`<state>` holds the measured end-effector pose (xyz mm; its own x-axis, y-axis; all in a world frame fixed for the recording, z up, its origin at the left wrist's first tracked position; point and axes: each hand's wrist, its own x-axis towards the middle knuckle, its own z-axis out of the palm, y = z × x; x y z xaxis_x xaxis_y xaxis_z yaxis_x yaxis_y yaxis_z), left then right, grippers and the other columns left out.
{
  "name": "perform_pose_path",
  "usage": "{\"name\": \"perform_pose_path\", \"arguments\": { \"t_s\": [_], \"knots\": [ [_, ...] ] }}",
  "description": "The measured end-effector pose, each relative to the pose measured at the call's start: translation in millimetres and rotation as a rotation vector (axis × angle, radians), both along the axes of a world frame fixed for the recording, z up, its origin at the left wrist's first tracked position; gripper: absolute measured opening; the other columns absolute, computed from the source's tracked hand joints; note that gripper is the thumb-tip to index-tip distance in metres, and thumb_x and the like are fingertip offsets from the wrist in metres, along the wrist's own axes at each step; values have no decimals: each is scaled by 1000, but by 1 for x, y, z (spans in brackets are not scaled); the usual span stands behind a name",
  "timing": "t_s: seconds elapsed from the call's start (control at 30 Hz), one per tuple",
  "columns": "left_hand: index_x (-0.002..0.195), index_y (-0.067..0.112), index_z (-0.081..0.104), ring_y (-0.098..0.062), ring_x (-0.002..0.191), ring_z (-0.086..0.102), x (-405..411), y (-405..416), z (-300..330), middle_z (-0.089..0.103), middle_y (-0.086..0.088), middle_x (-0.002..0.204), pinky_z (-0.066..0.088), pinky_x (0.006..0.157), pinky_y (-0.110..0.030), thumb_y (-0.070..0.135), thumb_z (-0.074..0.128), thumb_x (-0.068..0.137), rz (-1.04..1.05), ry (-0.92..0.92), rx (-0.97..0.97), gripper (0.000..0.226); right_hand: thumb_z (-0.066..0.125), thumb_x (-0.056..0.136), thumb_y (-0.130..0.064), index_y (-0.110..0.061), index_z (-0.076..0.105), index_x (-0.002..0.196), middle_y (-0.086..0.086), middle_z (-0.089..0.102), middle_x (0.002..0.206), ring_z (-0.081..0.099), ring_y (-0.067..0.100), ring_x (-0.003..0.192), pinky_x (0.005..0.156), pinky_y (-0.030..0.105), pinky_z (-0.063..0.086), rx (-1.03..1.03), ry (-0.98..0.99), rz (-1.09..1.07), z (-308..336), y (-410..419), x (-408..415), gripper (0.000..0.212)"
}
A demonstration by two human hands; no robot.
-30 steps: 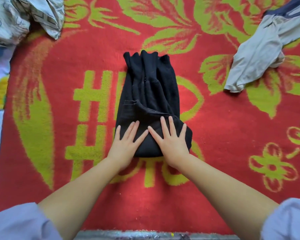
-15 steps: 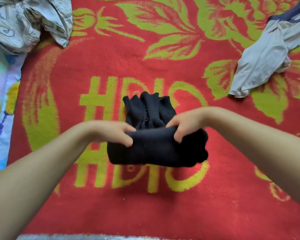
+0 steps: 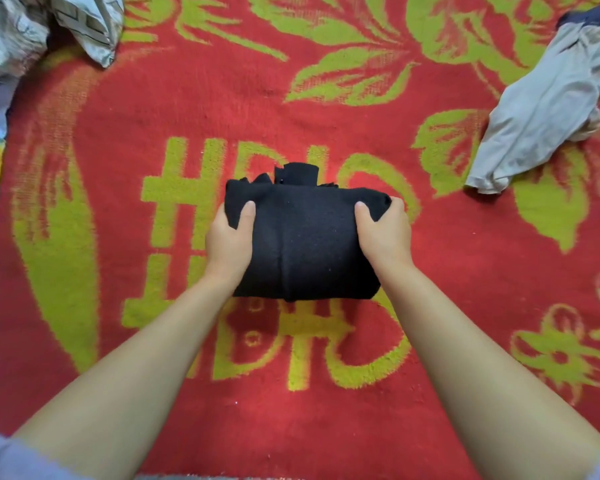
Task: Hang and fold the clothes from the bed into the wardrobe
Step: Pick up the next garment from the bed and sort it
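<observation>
The black garment [image 3: 305,240] sits folded into a thick, compact bundle in the middle of the bed, right on top of the big yellow-green letters woven into the red blanket [image 3: 326,427]. A few loose edges of the dark cloth poke out from the far side of the bundle, one of them a squarish flap standing a little higher than the rest. A faint seam runs down the top face towards the near edge.

The person has a hand on each end of it. The left hand [image 3: 228,242] wraps round the left end, thumb lying on top of the cloth and the other fingers tucked out of sight round the side. The right hand [image 3: 384,237] does the same on the right end, thumb on top, fingers curled over the far corner. Both bare forearms reach in from the near edge, with a bit of pale lilac sleeve at each bottom corner.

Well off to the far right lies a crumpled light grey garment [image 3: 548,109] with a dark blue band at its top end. In the far left corner sits a heap of whitish printed fabric [image 3: 49,26].
</observation>
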<state>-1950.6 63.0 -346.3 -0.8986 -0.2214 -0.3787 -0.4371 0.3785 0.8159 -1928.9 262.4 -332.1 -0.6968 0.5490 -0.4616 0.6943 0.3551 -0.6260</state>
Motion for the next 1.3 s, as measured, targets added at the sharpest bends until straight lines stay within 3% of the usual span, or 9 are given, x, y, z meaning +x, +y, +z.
{"name": "perform_pose_path", "arguments": {
  "t_s": [0.13,0.27,0.4,0.5,0.6,0.7,0.9,1.03,1.3],
  "knots": [
    [123,3,56,-21,109,57,-20,-11,2,64,-6,115,40,94,-29,34,42,101,61,204,-114,40,53,96,-29,-4,41,136,12,53,130,49,26,121,104,37,37,56,222,-50,3,16,-13,48],
    [93,6,52,-28,82,50,-25,-11,-25,53,-5,81,32,71,-36,34,38,103,30,69,-247,32,51,98,-32,-4,40,135,4,52,125,49,20,116,95,29,37,76,190,34,-20,23,-12,48],
    [124,6,47,-30,110,52,-20,-8,-35,56,-9,113,34,82,-34,45,35,100,89,-146,-281,47,43,99,-42,-11,32,145,10,43,140,41,27,129,101,37,33,187,126,94,-22,16,-21,56],
    [147,6,28,-32,140,28,-2,-11,-18,34,-16,149,14,114,-49,42,36,97,-237,272,-617,62,39,97,-39,-13,19,152,14,20,157,13,32,146,115,54,7,604,189,368,2,4,-10,64],
    [151,9,17,-28,147,10,33,5,-11,14,-15,158,2,115,-59,52,40,89,-849,594,-759,79,43,79,-34,-9,25,150,17,13,159,2,35,147,109,66,-2,723,239,875,5,-25,26,77],
    [151,15,-3,-26,148,-2,53,10,-22,0,-13,160,3,113,-64,58,60,77,-1153,394,-883,107,57,78,-37,-4,6,152,22,-6,158,-15,37,145,113,66,1,639,-3,1162,-3,-21,47,96],
    [127,19,-50,-33,142,-28,46,22,-31,-38,-14,150,-4,107,-69,38,64,86,-1172,48,-1071,123,66,77,-58,-10,-35,138,22,-46,139,-45,38,128,106,66,-16,718,-248,1285,-20,-26,44,128],
    [131,20,-45,-35,143,-24,40,21,-36,-34,-12,153,3,108,-70,24,63,88,-1123,38,-1063,117,59,91,-34,-10,-37,137,25,-41,145,-39,41,133,104,68,-15,823,-230,1188,-35,-34,38,109],
    [152,18,-11,-32,147,-1,21,14,-9,-8,-5,161,18,115,-57,2,48,94,-1155,59,-987,83,51,93,-2,-19,-1,153,9,-2,161,-10,36,147,115,61,5,728,-185,1203,-4,-34,16,81]
  ]
}}
